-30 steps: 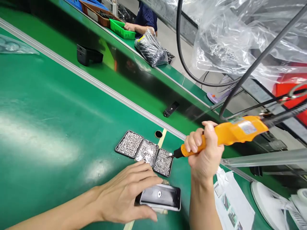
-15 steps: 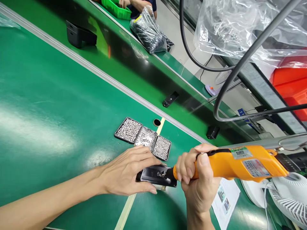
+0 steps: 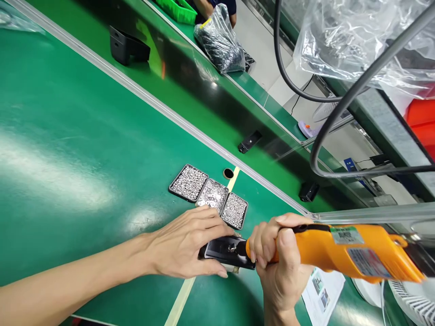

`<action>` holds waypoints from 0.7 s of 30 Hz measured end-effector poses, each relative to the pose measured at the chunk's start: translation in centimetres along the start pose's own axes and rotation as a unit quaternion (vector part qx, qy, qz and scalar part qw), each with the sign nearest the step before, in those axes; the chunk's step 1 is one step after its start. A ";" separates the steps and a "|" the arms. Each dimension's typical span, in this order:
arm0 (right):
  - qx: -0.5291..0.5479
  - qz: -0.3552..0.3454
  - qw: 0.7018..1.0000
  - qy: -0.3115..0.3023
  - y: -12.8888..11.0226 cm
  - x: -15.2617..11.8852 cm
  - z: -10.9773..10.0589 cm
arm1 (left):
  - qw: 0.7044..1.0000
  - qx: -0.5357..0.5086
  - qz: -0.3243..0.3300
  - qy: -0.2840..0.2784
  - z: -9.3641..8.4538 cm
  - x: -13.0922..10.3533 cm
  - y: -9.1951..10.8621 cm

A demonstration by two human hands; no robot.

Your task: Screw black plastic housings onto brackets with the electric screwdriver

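Gripping orange screwdriver [image 3: 333, 249] with right fingers [image 3: 263, 240], left fingers [image 3: 212, 244] clamped on black part [image 3: 220, 252], small-parts trays [image 3: 212, 196] nearby

A green basket [image 3: 183, 12] is sitting near a filled bag [image 3: 220, 43] on the far counter [image 3: 246, 83]; a person [image 3: 205, 7] is reaching beside them; clear plastic [image 3: 340, 40] is hanging near a red bin [image 3: 421, 122]; a printed sheet [image 3: 322, 294] is lying near a white fan [image 3: 409, 301].

Orange screwdriver [image 3: 340, 249] is slanting, tip meeting silvery fitting [image 3: 232, 248] in glossy, elongated black part [image 3: 216, 249]; part is lying over green table [image 3: 102, 181].
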State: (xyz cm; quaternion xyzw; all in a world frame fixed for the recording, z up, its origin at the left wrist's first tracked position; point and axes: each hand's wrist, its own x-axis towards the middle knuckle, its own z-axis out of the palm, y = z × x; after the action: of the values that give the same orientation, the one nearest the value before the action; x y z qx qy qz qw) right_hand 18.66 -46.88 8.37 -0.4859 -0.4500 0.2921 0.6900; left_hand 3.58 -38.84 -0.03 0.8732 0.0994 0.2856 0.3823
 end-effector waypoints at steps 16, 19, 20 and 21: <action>0.030 -0.024 0.993 -0.113 -0.2 -0.1 0.1 | 0.999 0.003 -0.032 0.018 0.4 0.1 0.1; 0.035 -0.021 0.993 -0.110 -0.1 -0.3 0.1 | 0.999 0.002 -0.032 0.016 0.4 0.2 0.1; 0.035 -0.022 0.994 -0.105 -0.1 -0.3 0.0 | 0.999 0.002 -0.031 0.015 0.4 0.2 0.1; 0.034 -0.027 0.994 -0.099 0.0 -0.4 0.0 | 0.999 0.002 -0.032 0.015 0.4 0.2 0.0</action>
State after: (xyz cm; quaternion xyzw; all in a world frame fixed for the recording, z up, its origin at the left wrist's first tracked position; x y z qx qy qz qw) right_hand 18.46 -47.19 8.27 -0.4188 -0.5190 0.3351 0.6655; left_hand 3.99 -39.02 -0.14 0.8659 0.1331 0.2860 0.3882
